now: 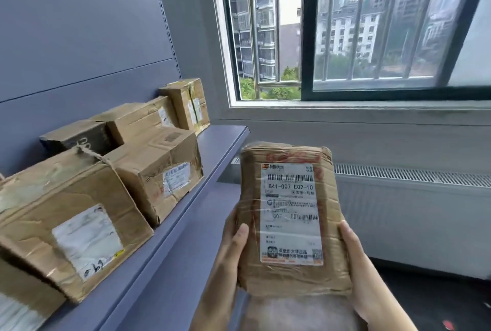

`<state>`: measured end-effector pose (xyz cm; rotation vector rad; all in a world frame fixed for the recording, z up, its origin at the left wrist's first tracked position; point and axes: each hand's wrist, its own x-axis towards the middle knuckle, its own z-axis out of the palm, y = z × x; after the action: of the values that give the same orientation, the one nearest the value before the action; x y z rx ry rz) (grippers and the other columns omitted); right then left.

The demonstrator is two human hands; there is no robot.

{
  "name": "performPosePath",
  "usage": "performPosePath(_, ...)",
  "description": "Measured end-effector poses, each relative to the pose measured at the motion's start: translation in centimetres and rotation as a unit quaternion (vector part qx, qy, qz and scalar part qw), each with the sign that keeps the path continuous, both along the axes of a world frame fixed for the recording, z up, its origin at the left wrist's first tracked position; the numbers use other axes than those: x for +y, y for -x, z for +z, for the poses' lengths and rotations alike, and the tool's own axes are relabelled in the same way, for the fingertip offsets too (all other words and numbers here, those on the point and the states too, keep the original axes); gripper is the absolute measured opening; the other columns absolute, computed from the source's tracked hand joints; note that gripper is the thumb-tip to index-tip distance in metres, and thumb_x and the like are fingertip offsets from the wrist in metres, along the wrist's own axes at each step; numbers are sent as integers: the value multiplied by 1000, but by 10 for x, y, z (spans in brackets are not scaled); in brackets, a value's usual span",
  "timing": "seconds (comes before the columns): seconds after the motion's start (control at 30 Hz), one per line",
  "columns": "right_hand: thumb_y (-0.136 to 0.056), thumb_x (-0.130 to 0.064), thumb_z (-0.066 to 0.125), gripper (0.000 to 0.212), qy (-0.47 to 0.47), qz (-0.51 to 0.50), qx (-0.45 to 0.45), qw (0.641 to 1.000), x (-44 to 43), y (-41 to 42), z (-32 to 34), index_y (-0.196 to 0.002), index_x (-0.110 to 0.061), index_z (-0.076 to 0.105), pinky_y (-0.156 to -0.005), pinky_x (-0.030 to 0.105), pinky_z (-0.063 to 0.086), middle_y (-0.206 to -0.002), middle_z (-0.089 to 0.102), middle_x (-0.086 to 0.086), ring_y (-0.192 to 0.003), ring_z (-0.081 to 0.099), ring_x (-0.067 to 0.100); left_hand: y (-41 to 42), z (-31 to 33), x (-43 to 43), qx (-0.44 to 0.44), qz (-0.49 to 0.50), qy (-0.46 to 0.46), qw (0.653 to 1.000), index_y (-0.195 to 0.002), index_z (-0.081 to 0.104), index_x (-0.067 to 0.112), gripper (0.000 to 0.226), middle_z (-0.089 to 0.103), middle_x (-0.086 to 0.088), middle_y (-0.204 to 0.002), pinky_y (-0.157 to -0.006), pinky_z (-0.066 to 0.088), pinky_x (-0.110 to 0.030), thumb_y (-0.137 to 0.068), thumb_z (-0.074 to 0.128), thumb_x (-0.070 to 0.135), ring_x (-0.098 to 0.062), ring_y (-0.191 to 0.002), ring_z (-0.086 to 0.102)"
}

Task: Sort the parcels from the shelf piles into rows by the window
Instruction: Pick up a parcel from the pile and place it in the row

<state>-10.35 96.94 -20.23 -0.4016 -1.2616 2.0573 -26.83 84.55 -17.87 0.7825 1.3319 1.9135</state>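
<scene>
Cardboard parcel (292, 224) held upright at 5 o'clock, grasped by left grip (233, 248) and right grip (356, 264); boxes (159, 171) ranged on shelf (212, 150) at 9 o'clock.

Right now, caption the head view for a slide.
Left hand and right hand hold a taped parcel beside boxes on the shelf.

brown parcel (292, 224), white barcoded label (291, 213); blue-grey shelf (186, 224); white radiator (411, 211)
</scene>
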Motion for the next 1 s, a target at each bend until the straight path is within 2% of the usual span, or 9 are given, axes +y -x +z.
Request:
performPosePath(0.07, -76, -58, 48, 72, 5, 12, -71, 997, 17, 23, 13, -145, -40, 35, -115, 52, 29, -150, 43, -4, -136, 43, 21, 9, -3, 15, 13, -17, 30, 999, -127, 51, 38, 51, 65, 0, -124, -86, 56, -35, -78, 56, 50, -21, -112, 64)
performPosePath(0.2, -77, -60, 47, 75, 64, 16, -79, 995, 59, 40, -11, -146, -33, 37, -116, 51, 28, -149, 45, 0, -136, 43, 22, 24, -17, 54, 7, -16, 57, 998, -136, 41, 38, 58, 64, 2, -126, -93, 53, -38, -81, 51, 54, -19, -113, 63)
performPosePath(0.33, -81, -57, 51, 66, 54, 34, -92, 994, 118, 60, -19, -143, -38, 40, -111, 45, 35, -140, 55, -4, -130, 51, 19, 32, -29, 108, 2, -4, 78, 997, -136, 40, 38, 62, 65, 3, -124, -84, 56, -29, -78, 54, 55, -17, -111, 64)
performPosePath(0.47, -97, -18, 53, 45, -76, -45, -126, 988, 192, 49, -28, -138, -1, 45, -101, 26, 38, -139, 51, 19, -126, 50, 31, 31, -37, 175, -5, 11, 82, 997, -138, 38, 41, 68, 65, 6, -124, -85, 55, -28, -76, 62, 57, -15, -113, 63)
performPosePath(0.6, -99, -46, 40, 27, -8, -21, -207, 978, 248, 72, -8, -116, -48, 60, -93, 41, 53, -123, 64, -4, -108, 64, 16, 29, -41, 235, -6, 32, 87, 996, -138, 33, 45, 71, 66, 10, -120, -92, 53, -34, -74, 63, 57, -14, -111, 64)
performPosePath(0.67, -99, -46, 34, 34, -34, 1, -191, 981, 272, 76, -3, -99, -59, 65, -88, 37, 55, -117, 68, -11, -105, 66, 11, 28, -39, 257, 4, 56, 91, 994, -137, 35, 47, 78, 65, 11, -122, -96, 51, -38, -68, 67, 61, -13, -112, 63)
performPosePath(0.73, -101, -40, 34, 37, -58, 10, -185, 981, 293, 85, -1, -98, -53, 68, -86, 34, 55, -116, 69, -6, -105, 67, 14, 28, -38, 272, 0, 77, 97, 992, -135, 35, 50, 80, 63, 11, -125, -100, 49, -42, -63, 68, 64, -13, -115, 61)
performPosePath(0.87, -102, -27, 35, 36, -115, 40, -208, 971, 319, 108, -13, -132, -31, 54, -113, 51, 31, -138, 51, 14, -132, 45, 26, 36, -37, 285, 8, 116, 128, 985, -129, 34, 56, 79, 60, 20, -125, -97, 51, -31, -57, 64, 69, -6, -115, 60)
performPosePath(1.0, -92, -48, 39, 52, -174, 78, -229, 955, 326, 137, -11, -143, -39, 36, -117, 38, 22, -145, 39, -8, -136, 33, 7, 58, -35, 291, 26, 166, 127, 978, -131, 32, 56, 79, 60, 26, -122, -100, 48, -34, -59, 62, 65, -2, -115, 58)
